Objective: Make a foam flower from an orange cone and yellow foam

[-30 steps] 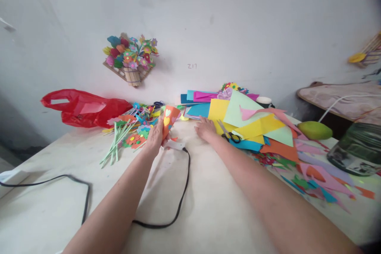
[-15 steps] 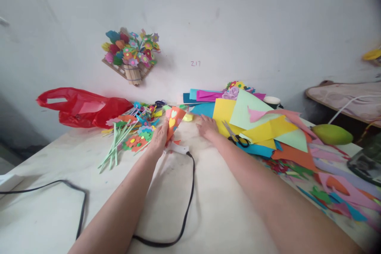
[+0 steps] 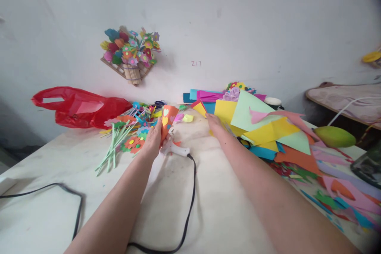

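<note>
My left hand [image 3: 153,139] is closed round an orange foam cone [image 3: 168,119] decorated with yellow, white and pink hearts. Just right of that hand, a white glue gun [image 3: 177,149] rests on the table, its black cord trailing toward me. My right hand [image 3: 214,124] reaches to the edge of the coloured sheets. At its fingertips is a small yellow foam sheet [image 3: 199,108] with a red edge, its corner apparently pinched. Between the hands lie a yellow foam piece [image 3: 187,118] and a pink piece [image 3: 179,118]. My right forearm partly covers the scissors [image 3: 243,141].
On the left are a red plastic bag [image 3: 86,107], pale green sticks [image 3: 113,151] and foam flowers [image 3: 133,142]. Foam sheets [image 3: 253,111] and scraps cover the right side, with a green mango [image 3: 335,137] beyond. A flower basket [image 3: 132,73] hangs on the wall.
My right hand has shifted right and slightly up, and the yellow sheet with the red edge now shows at its fingertips. The left hand has moved the cone slightly left and tilted it more upright.
</note>
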The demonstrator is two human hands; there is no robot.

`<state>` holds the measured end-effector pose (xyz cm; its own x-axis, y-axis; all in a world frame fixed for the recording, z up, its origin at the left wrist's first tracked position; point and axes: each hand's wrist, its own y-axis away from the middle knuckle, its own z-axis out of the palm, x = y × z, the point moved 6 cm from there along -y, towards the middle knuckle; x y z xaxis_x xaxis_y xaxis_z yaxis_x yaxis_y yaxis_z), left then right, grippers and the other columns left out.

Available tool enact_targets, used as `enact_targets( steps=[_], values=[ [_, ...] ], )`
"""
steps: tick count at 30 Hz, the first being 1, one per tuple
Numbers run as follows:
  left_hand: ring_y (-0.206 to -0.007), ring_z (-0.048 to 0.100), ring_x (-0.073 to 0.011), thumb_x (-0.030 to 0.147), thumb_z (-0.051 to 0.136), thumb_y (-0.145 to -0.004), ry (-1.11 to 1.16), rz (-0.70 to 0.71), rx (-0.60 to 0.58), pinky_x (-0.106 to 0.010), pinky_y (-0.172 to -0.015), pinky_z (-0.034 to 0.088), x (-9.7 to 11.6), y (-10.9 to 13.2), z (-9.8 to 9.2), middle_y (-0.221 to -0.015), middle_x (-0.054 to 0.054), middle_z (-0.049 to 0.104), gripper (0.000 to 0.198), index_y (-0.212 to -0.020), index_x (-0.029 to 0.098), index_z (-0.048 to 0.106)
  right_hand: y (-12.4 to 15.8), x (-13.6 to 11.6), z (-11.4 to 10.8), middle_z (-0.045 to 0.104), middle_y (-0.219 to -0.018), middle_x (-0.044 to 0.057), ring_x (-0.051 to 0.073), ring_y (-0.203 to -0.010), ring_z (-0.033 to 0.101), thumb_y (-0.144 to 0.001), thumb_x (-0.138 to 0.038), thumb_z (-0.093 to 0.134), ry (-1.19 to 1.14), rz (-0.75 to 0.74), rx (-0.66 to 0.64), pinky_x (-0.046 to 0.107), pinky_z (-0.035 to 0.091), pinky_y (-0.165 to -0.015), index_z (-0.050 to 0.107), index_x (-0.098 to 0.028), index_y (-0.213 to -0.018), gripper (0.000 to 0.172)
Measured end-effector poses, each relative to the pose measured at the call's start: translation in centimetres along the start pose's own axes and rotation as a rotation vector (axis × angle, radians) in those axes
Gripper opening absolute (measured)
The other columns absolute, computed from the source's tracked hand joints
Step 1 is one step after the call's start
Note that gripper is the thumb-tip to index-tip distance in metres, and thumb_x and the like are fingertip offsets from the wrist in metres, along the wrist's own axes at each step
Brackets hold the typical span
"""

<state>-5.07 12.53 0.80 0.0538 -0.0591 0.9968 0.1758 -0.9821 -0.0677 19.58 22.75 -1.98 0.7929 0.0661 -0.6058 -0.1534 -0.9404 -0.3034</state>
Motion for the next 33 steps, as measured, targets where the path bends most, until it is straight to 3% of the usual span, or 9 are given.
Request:
enact_targets(
  steps=[3, 11, 14, 22, 28, 33],
  values=[
    [-0.028, 0.033, -0.008, 0.063, 0.042, -0.076, 0.056, -0.017, -0.011, -0.022, -0.03, 0.022, 0.0, -0.4, 0.0, -0.043, -0.001, 0.05, 0.047, -0.064, 0.018, 0.051, 0.0, 0.2, 0.2, 0.064, -0.115, 0.005, 0.015, -0.101, 0.061, -0.094, -0.034, 0.023, -0.096, 0.058, -0.028, 0.023, 0.045, -0.079, 0.059, -0.021, -0.116, 0.044],
    [-0.027, 0.032, -0.0078, 0.065, 0.041, -0.076, 0.066, -0.007, -0.008, -0.022, -0.029, 0.022, 0.9, -0.4, -0.1, -0.042, 0.0, 0.048, 0.051, -0.07, 0.016, 0.054, 0.1, -1.9, 0.5, 0.067, -0.106, 0.008, 0.024, -0.1, 0.059, -0.088, -0.027, 0.04, 0.156, -0.012, -0.078, 0.032, 0.042, -0.083, 0.068, -0.02, -0.099, 0.031],
    [-0.028, 0.032, -0.0073, 0.063, 0.042, -0.076, 0.087, -0.01, -0.031, -0.021, -0.029, 0.022, 0.9, -0.2, 0.1, -0.043, 0.001, 0.049, 0.047, -0.067, 0.017, 0.051, 0.3, -2.7, 0.6, 0.066, -0.107, 0.009, 0.025, -0.101, 0.058, -0.087, -0.025, 0.041, 0.263, -0.057, -0.071, 0.033, 0.042, -0.083, 0.066, -0.019, -0.102, 0.03],
    [-0.029, 0.033, -0.0072, 0.064, 0.042, -0.076, 0.045, 0.05, -0.072, -0.022, -0.031, 0.023, 0.9, -0.2, 0.2, -0.045, -0.001, 0.051, 0.049, -0.066, 0.017, 0.052, 0.6, -4.1, 1.0, 0.066, -0.108, 0.006, 0.023, -0.099, 0.058, -0.086, -0.021, 0.042, 0.274, -0.171, -0.057, 0.032, 0.041, -0.082, 0.062, -0.023, -0.11, 0.031],
    [-0.028, 0.033, -0.0074, 0.063, 0.038, -0.078, -0.025, 0.021, -0.086, -0.022, -0.032, 0.023, 0.9, 0.1, 0.6, -0.04, -0.001, 0.047, 0.052, -0.056, 0.017, 0.048, 0.4, -4.5, 1.1, 0.065, -0.11, 0.007, 0.024, -0.1, 0.058, -0.087, -0.019, 0.041, 0.298, -0.197, -0.035, 0.032, 0.042, -0.081, 0.06, -0.023, -0.114, 0.034],
    [-0.03, 0.033, -0.0063, 0.064, 0.04, -0.077, 0.0, 0.046, -0.133, -0.02, -0.032, 0.023, 1.4, 0.6, 1.1, -0.045, 0.0, 0.051, 0.05, -0.06, 0.017, 0.046, 0.3, -4.0, 1.2, 0.064, -0.112, 0.006, 0.022, -0.102, 0.058, -0.088, -0.018, 0.037, 0.297, -0.15, -0.062, 0.03, 0.041, -0.084, 0.057, -0.024, -0.121, 0.039]
  ],
)
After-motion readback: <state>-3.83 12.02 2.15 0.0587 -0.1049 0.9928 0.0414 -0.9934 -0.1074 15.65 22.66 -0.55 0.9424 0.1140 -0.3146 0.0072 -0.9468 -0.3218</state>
